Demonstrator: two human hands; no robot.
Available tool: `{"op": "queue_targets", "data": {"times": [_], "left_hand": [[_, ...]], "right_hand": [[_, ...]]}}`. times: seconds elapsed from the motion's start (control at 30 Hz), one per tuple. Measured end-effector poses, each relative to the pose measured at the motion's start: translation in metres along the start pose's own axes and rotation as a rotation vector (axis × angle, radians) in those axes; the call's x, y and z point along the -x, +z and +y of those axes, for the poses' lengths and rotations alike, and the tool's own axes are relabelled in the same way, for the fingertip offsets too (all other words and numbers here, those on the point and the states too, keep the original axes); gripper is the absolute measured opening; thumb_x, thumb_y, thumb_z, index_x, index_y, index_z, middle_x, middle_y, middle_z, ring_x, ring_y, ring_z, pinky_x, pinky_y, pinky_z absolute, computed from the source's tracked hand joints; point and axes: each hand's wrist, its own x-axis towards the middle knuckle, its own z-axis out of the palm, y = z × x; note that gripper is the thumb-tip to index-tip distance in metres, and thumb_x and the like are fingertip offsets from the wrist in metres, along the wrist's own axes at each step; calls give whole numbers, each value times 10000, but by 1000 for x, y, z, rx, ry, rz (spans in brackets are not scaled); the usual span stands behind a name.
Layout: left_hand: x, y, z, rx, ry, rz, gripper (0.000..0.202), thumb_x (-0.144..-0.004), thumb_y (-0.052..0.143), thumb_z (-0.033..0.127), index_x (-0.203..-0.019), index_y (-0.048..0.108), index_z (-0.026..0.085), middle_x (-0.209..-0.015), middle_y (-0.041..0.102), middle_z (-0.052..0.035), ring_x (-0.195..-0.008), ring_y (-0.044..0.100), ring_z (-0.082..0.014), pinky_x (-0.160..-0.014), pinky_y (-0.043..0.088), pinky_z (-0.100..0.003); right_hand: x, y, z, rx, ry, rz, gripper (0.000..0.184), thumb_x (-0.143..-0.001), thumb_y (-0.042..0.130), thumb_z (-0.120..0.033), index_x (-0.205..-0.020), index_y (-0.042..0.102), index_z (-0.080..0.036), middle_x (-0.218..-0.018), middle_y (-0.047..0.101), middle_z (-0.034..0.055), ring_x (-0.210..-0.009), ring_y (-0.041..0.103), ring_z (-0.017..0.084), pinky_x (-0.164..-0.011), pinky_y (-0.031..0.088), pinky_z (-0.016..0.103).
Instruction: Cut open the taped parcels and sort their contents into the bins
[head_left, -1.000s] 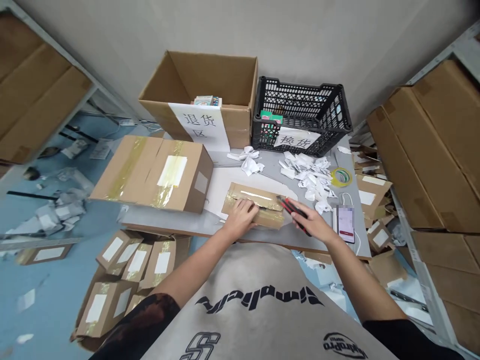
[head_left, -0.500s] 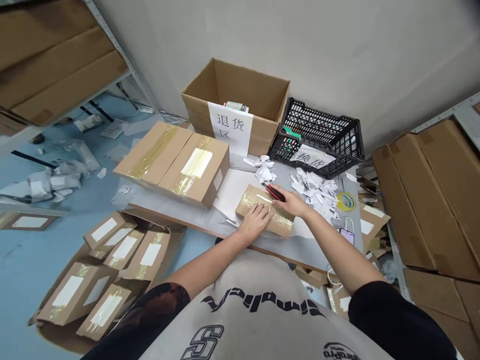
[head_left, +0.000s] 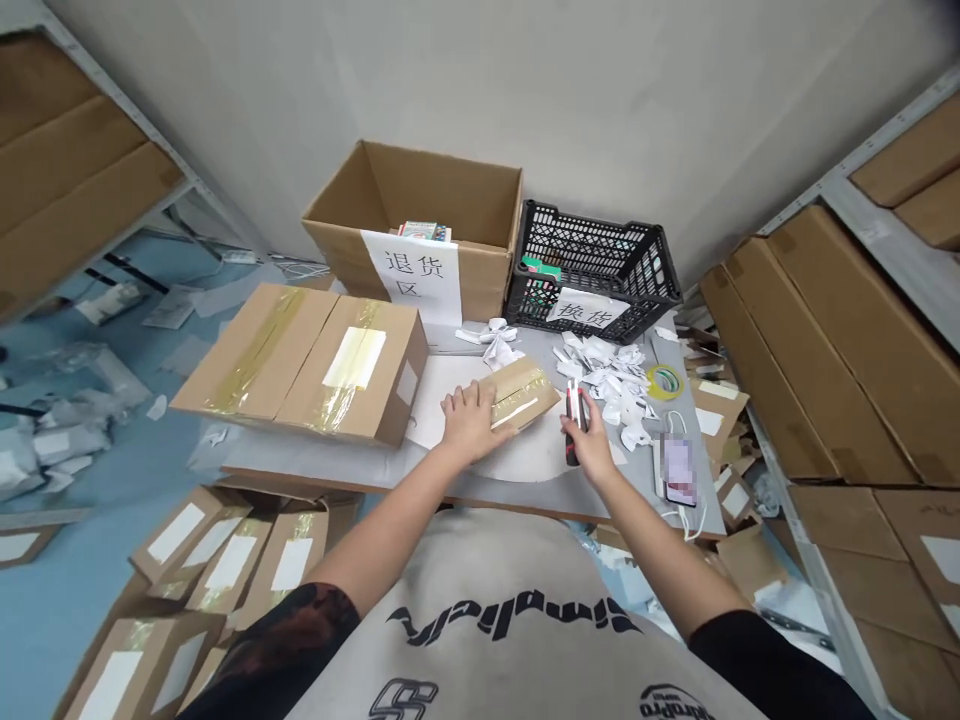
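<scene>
Left hand: the left hand (head_left: 471, 420) lies fingers spread over the left end of the small box, thumb by its near edge — whether it grips or only steadies, I cannot tell.
Right hand: the right hand (head_left: 592, 447) is closed around a red-and-black utility knife (head_left: 574, 425), its tip pointing to the far side, just right of the box and apart from it.
Small box: a brown cardboard box with clear yellowish tape (head_left: 525, 388), set slantwise at mid-worktop (head_left: 637, 482), between the hands.
Left: a large taped brown carton with a white label (head_left: 300, 365).
Far side: an open brown carton (head_left: 481, 285) beside a black plastic crate (head_left: 646, 312).
Right: torn white paper scraps (head_left: 602, 368) — then a yellow-green tape roll (head_left: 663, 382) and a lit smartphone (head_left: 679, 468).
</scene>
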Motion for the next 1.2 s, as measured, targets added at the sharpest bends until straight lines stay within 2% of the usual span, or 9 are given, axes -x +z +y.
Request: {"op": "queue_targets", "data": {"times": [0.07, 0.13, 0.27, 0.33, 0.5, 0.6, 0.73, 0.97, 1.2], "left_hand": [[-7, 7, 7, -66, 32, -45, 1104, -588, 778, 637, -1488, 295, 218, -1557, 260, -241, -1379, 252, -525, -1061, 188, -691], [-17, 7, 4, -120, 110, -106, 1162, -533, 839, 535, -1499, 272, 225, -1581, 207, -233, -1404, 208, -520, -1080, 159, -685], [-37, -12, -20, -153, 538, -340, 1191, -497, 867, 421, -1515, 257, 319, -1624, 155, -138, -1466, 138, -430, -1150, 168, -569], [-42, -20, -25, -132, 616, -408, 1157, -508, 862, 491, -1503, 289, 349, -1633, 132, -122, -1474, 130, -418, -1152, 190, -544], [-39, -9, -2, -70, 561, -352, 1100, -616, 733, 698, -1519, 283, 260, -1620, 141, -186, -1474, 128, -424, -1162, 149, -548], [-37, 3, 8, -71, 557, -334, 1154, -602, 730, 712, -1530, 250, 221, -1609, 171, -202, -1477, 130, -413, -1172, 105, -539], [-38, 10, 7, -61, 540, -319, 1176, -586, 735, 705, -1534, 231, 227, -1612, 176, -182, -1481, 118, -402, -1177, 89, -523], [-41, 15, 4, -41, 526, -327, 1210, -556, 753, 692, -1537, 212, 235, -1620, 161, -167, -1484, 91, -399, -1181, 64, -528], [-41, 18, 5, -58, 499, -371, 1190, -596, 735, 675, -1547, 179, 226, -1635, 86, -163, -1494, 17, -386, -1185, 21, -517]], "right_hand": [[-15, -14, 2, -114, 86, 91, 759, -902, 425, -419, -1559, 80, -262, -1258, 591, 108, -866, 656, 201, -809, 545, 406], [-24, -29, 2, -186, 130, 84, 767, -879, 477, -404, -1556, 145, -264, -1207, 631, 85, -839, 661, 197, -781, 547, 385], [-13, -59, 4, -35, -18, -165, 678, -870, 531, -347, -1515, 330, -296, -1307, 624, 53, -965, 669, 215, -899, 524, 401], [-1, -72, 3, 153, -139, -310, 602, -887, 523, -310, -1477, 409, -338, -1392, 580, 14, -1106, 632, 226, -978, 480, 397], [12, -90, -7, 552, -298, -511, 582, -940, 467, -273, -1492, 353, -416, -1278, 666, -5, -1045, 652, 210, -895, 479, 332], [6, -88, -14, 741, -337, -569, 570, -958, 446, -287, -1494, 330, -441, -1144, 708, 11, -943, 660, 195, -799, 462, 288], [-2, -85, -25, 978, -354, -599, 580, -965, 413, -278, -1508, 290, -440, -981, 710, 25, -829, 649, 189, -690, 407, 260], [-11, -84, -41, 1143, -444, -677, 581, -971, 381, -275, -1516, 264, -442, -949, 695, 34, -753, 639, 186, -632, 356, 263], [-12, -74, -49, 1258, -392, -716, 625, -959, 372, -241, -1548, 208, -373, -947, 699, 87, -758, 663, 220, -635, 386, 288]]}}
